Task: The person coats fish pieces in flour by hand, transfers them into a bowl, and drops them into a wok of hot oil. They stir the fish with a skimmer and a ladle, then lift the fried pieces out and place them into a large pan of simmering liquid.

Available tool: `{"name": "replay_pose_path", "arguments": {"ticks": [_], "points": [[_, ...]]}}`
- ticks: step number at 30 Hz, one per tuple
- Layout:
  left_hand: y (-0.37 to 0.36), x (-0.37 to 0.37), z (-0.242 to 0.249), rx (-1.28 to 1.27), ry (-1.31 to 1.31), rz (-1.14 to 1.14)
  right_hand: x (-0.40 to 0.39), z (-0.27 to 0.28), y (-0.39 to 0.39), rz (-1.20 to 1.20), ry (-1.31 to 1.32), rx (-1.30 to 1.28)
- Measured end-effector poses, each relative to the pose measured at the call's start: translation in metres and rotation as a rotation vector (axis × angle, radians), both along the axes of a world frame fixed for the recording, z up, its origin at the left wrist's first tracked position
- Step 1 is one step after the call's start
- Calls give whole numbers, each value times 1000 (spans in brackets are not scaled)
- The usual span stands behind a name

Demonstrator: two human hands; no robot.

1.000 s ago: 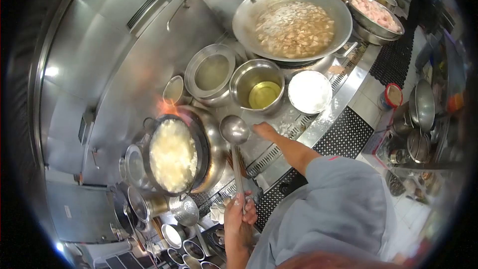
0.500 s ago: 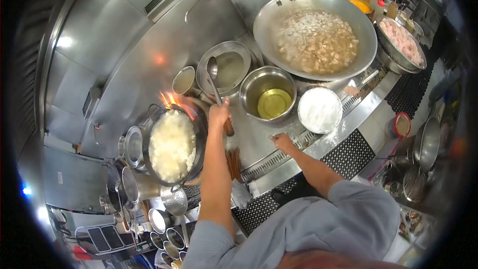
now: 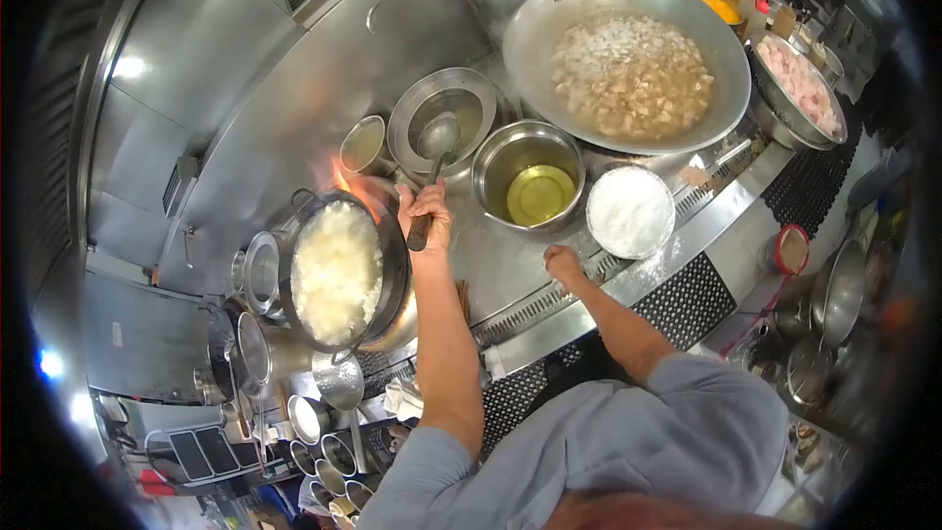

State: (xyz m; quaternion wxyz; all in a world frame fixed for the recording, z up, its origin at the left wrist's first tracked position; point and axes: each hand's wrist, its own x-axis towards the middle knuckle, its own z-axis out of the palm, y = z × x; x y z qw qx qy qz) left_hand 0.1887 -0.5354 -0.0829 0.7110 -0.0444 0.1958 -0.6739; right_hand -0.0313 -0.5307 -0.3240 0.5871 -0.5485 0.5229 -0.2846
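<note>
My left hand (image 3: 428, 218) is wrapped around the brown handle of a metal ladle (image 3: 439, 135). The ladle's bowl overlaps the wide-rimmed round pan of liquid (image 3: 400, 128) at the back of the stove. To the left of this hand, a black wok (image 3: 394, 280) holds pale, foamy food (image 3: 338, 275), with orange flames (image 3: 361, 188) at its back edge. My right hand (image 3: 562, 263) is curled closed over the counter's front part, nothing showing in it. It is nearest the bowl of white powder (image 3: 630, 213) and the steel pot of yellow oil (image 3: 488, 185).
A very large steel bowl of brown chunks in liquid (image 3: 728, 88) stands at the back right. Beyond it sit a bowl of raw pale meat (image 3: 800, 88) and several sauce bottles. Stacked pots and strainers (image 3: 257, 270) crowd the left. A slotted drain (image 3: 525, 312) runs along the front edge.
My left hand has shifted left and slightly down, with the ladle now turned so its bowl faces up towards me. My right hand has moved slightly right, its fingers curled in more.
</note>
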Motion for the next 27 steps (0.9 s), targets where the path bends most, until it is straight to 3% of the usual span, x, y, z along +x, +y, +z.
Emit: {"name": "replay_pose_path", "arguments": {"ticks": [1, 2, 4, 5, 7, 9, 13, 17, 20, 22, 23, 25, 27], "points": [[8, -4, 6, 4, -3, -2, 5, -32, -6, -2, -3, 4], [20, -8, 12, -27, 16, 3, 12, -83, -18, 110, 35, -248], [44, -19, 25, -54, 27, -8, 9, -43, -13, 244, 414, -559], [56, -24, 29, -51, 28, 11, 18, -39, -15, 263, 410, -560], [84, -35, 33, -81, 20, -34, 34, -33, -11, -71, 62, -81], [114, -47, 40, -72, 27, -23, 30, 27, 0, 0, -41, 110], [179, -67, 48, 6, -13, -109, 70, -6, 1, -260, -304, 189], [233, -84, 60, 142, -95, -178, 94, -9, -5, -251, -575, 575], [256, -100, 71, 350, -351, -246, 117, -50, -1, -214, -438, 558], [265, -105, 71, 392, -429, -324, 134, -88, 4, -231, 352, -281], [267, -106, 69, 424, -516, -372, 126, -78, 5, -233, 361, -274], [269, -107, 65, 464, -517, -407, 110, -53, 6, -148, 231, 127], [268, -108, 61, 515, -717, -461, 87, -28, 10, -125, 319, 7]]}}
